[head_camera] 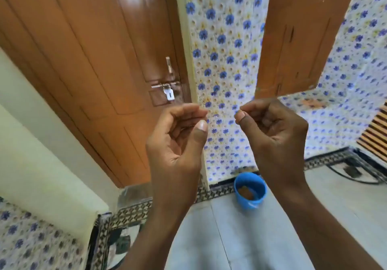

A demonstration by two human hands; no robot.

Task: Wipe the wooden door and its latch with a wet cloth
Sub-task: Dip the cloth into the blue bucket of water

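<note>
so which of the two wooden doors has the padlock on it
The door on the left, behind the left hand: its latch carries a padlock. The door on the right shows none.

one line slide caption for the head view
Both bare hands, left and right, raised empty before padlocked wooden door; blue bucket on floor.

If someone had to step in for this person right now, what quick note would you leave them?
Left hand: raised, loosely curled, holding nothing.
Right hand: the same, empty.
The brown panelled wooden door stands to the left, its silver metal latch with padlock fastened.
The round blue plastic bucket sits on the floor by the flowered tile wall, with an orange-brown cloth inside.
Done: no wiping is visible.
Left: take the cloth from the bucket, then wipe door and latch.
</note>
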